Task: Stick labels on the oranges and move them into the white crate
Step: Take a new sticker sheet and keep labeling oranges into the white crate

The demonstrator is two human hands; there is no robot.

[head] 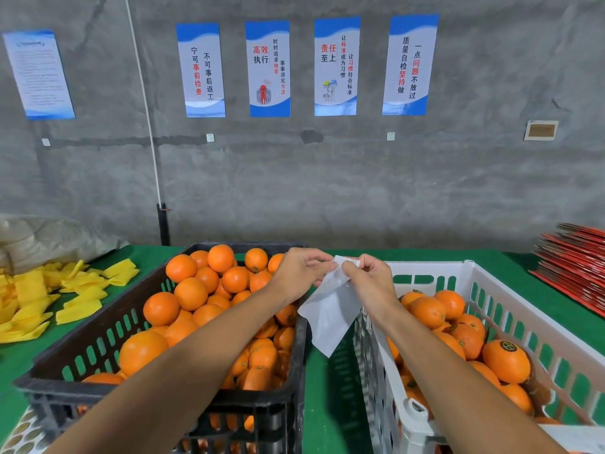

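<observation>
Both hands up between the crates: left hand (299, 276) and right hand (371, 283) pinch the top edge of a thin white backing sheet (330, 312). Limp, light, tears easily; grip by corners. Unlabelled oranges (191, 293), round, pebbled, firm, fill black crate (98, 335); labelled ones sit in white crate (510, 299).

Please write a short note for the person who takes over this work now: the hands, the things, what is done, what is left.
Left hand and right hand: both pinch the top edge of a white backing sheet, held above the gap between the crates.
Black crate, on the left: heaped with oranges, no labels visible on them.
White crate, on the right: partly filled; one orange there shows a dark round label.
Sheet of round stickers at the bottom left corner.
Left: label the black crate's oranges and move them over.
</observation>
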